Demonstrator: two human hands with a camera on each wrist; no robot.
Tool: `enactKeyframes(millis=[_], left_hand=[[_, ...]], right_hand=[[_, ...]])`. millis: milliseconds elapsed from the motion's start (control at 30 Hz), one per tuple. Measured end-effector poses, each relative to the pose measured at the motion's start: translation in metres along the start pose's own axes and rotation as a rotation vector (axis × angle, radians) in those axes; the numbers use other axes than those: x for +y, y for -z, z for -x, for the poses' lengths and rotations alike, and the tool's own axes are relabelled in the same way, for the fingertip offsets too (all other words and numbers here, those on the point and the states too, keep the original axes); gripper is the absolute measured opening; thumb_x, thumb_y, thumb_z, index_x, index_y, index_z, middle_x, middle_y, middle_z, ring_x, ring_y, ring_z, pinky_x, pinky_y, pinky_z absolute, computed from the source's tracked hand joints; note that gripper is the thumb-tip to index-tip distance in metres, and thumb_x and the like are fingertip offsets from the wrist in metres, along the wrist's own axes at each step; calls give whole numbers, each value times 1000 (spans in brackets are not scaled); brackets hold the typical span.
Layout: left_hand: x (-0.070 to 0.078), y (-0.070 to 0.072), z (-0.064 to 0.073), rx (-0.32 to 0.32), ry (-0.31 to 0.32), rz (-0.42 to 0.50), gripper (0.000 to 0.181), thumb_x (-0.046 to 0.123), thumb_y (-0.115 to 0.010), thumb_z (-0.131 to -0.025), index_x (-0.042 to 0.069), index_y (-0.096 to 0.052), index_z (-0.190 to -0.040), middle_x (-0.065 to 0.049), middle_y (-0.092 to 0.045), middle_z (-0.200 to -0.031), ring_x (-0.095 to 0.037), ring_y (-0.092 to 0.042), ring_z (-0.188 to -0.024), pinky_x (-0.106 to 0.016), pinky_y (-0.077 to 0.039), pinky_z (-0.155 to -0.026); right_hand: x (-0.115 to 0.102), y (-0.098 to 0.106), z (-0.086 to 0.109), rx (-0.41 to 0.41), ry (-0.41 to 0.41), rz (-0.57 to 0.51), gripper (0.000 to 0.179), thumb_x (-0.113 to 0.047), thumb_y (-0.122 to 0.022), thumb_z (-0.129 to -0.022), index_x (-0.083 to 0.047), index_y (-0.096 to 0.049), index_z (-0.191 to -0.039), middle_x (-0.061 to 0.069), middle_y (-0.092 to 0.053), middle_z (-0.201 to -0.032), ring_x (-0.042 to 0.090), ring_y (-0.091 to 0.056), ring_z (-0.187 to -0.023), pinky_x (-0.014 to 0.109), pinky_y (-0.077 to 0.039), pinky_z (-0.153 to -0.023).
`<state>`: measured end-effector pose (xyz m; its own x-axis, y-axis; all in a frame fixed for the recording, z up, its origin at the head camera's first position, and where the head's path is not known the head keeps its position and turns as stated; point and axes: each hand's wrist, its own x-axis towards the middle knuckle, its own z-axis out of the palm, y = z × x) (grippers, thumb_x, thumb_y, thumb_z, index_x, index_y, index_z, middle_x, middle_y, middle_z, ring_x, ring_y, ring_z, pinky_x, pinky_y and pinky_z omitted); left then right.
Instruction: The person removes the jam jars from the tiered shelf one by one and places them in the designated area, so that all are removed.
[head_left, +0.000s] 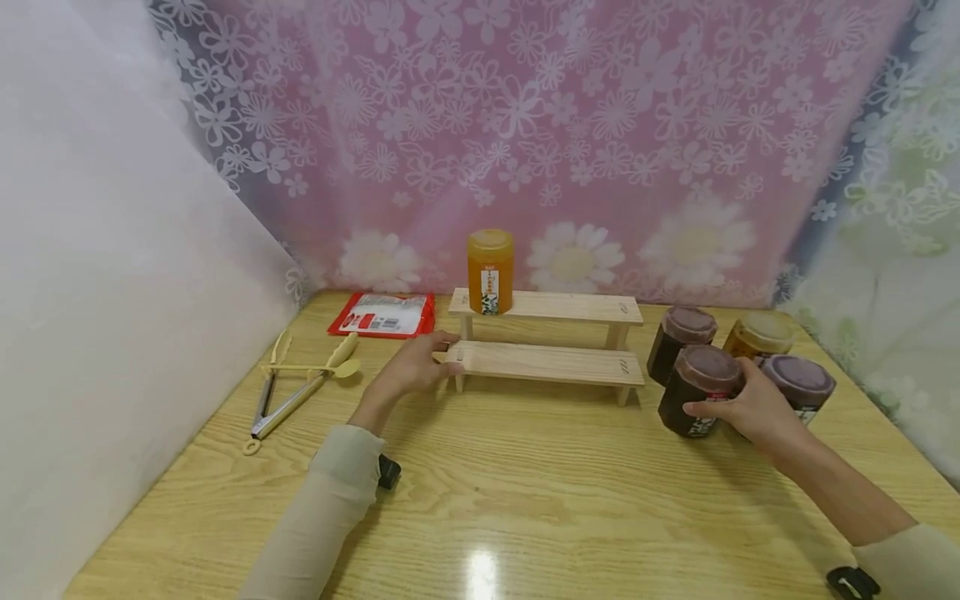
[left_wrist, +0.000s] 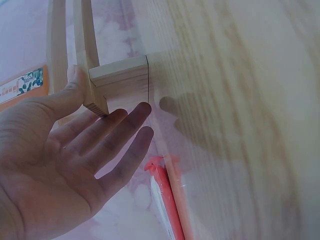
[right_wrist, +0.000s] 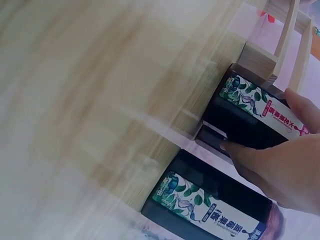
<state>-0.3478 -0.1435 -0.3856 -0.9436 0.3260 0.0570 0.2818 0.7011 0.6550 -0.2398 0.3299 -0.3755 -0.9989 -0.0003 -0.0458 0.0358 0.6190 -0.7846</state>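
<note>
A two-tier wooden stand (head_left: 547, 362) has an orange jar (head_left: 491, 273) upright on the left of its upper shelf. At the left end of the lower shelf, my left hand (head_left: 416, 364) holds the board between thumb and index finger; the other fingers (left_wrist: 125, 130) extend loosely below it. My right hand (head_left: 765, 408) grips a dark jam jar (head_left: 701, 392) with a pink-lettered label, thumb on its near side. Close around that jar are another dark jar (head_left: 681, 337), an amber jar (head_left: 759, 332) and a purple-lidded jar (head_left: 801, 383), partly behind the hand.
Yellow-tipped tongs (head_left: 292, 400) lie spread on the table (head_left: 465, 500) at left. Behind them is a red and white packet (head_left: 384, 315). A flowered pink cloth (head_left: 525, 125) hangs along the back, and white cloth (head_left: 112, 250) covers the left side.
</note>
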Motion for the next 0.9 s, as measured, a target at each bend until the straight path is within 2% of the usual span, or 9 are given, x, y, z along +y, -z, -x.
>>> enactKeyframes(millis=[267,467,633,733,833,900], left_hand=[[0,0,0,-3,-7,0,55,23,-76,-97,8,-58,-147,-20,-61,-144,-36,-55,-136,-53,-42,-113],[1,1,0,1,-11,-4,54,23,-75,-98,8,-58,-147,-21,-61,-144,-37,-54,-136,-54,-42,-113],[2,2,1,-7,-5,15,55,22,-75,-98,9,-57,-148,-21,-60,-144,-37,-54,-137,-54,-42,-113],[3,2,2,-12,-2,27,55,22,-75,-98,9,-57,-148,-21,-60,-145,-37,-53,-137,-54,-42,-114],[2,2,2,-11,-1,28,55,22,-75,-98,9,-57,-148,-20,-60,-145,-37,-53,-137,-54,-41,-114],[2,2,1,-9,-4,24,55,22,-75,-98,8,-57,-148,-21,-60,-145,-37,-53,-137,-54,-41,-114]], right_hand=[[-1,4,0,-34,7,-10,110,-25,-81,-93,15,-1,-158,43,-27,-152,61,-34,-135,69,-40,-101],[-10,12,0,-51,29,-41,108,-33,-75,-98,6,2,-162,40,-22,-157,57,-34,-138,63,-44,-99],[-20,19,0,-40,68,-60,103,-34,-72,-100,1,0,-165,34,-16,-165,52,-28,-145,59,-41,-103],[-25,25,-1,-15,102,-74,92,-33,-70,-101,-4,-11,-165,22,-27,-165,41,-32,-147,43,-43,-103],[-31,31,-2,28,167,-119,72,-27,-68,-103,-16,-25,-160,-1,-45,-153,16,-43,-141,23,-45,-96],[-37,35,-2,46,219,-155,60,-22,-66,-104,-24,-33,-154,-15,-49,-143,1,-47,-131,13,-43,-91]])
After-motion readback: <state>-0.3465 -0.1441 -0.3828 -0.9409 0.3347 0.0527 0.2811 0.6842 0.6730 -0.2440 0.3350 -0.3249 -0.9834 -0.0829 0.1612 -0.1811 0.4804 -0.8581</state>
